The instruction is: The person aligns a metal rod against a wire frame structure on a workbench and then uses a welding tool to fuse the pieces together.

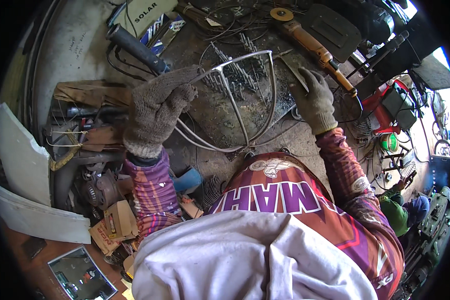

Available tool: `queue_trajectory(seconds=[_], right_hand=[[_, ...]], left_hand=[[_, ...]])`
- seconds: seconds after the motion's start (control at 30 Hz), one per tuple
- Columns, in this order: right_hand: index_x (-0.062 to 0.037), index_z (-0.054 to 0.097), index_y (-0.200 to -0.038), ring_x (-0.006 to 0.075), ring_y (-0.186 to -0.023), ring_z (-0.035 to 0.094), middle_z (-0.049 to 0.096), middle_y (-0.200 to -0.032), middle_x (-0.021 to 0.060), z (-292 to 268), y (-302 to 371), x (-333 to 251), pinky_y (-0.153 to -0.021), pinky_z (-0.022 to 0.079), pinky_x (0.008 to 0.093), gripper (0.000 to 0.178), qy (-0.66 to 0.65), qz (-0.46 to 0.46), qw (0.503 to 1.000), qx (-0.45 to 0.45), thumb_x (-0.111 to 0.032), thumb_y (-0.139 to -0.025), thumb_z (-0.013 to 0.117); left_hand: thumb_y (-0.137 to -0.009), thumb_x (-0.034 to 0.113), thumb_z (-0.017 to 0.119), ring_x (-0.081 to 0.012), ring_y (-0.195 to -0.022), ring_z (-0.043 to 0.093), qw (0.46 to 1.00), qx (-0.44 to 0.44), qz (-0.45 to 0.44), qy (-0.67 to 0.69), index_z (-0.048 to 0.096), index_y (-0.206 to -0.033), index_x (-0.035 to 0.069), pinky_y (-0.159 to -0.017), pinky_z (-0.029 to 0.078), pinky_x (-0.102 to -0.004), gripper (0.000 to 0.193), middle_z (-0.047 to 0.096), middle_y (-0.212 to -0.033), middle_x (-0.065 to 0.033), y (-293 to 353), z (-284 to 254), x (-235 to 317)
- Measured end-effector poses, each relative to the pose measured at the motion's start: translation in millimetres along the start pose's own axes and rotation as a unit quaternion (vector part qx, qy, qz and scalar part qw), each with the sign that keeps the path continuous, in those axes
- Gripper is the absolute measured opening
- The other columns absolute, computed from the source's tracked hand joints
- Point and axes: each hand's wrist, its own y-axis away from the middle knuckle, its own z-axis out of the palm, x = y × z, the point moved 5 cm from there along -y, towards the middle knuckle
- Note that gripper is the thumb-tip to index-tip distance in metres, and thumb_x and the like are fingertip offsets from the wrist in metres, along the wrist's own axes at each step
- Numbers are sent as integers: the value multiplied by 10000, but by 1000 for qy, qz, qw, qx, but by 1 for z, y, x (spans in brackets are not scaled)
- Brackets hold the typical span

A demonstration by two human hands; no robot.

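In the head view, the metal rod frame [234, 104] sits mid-scene above the dark worktable [217, 114], its straight bar far, its long axis running toward its near, curved end. The left hand [162, 107] closes on its left end, forearm slanting from near left. The right hand [315, 100] reaches far-left, fingers partly bent beside a thin metal tool [294, 69]; whether gripped, I cannot tell.

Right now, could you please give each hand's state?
Left gloved hand: closed, holding the bent metal-rod frame.
Right gloved hand: at a thin strip; whether closed on it cannot be told.
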Motion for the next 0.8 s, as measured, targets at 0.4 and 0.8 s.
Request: queue_trajectory(seconds=[0.4,0.8], right_hand=[[22,574,-1352,266,-1105,670,696,-1179,208,14,40,-32,-967,518,364,516,-420,166,866,-217,-375,-1024,577],[33,338,-1476,433,-1167,625,645,-1235,292,43,45,-44,-988,507,472,896,-281,99,920,-256,-411,-831,772]], left_hand=[[-993,169,653,-187,-961,683,991,90,15,-101,693,-1244,27,-838,544,-336,291,733,-1114,-95,7,38,-83],[-976,220,676,-99,-601,523,987,79,-139,11,683,-1070,16,-578,442,-292,225,581,-725,18,-13,53,-130]])
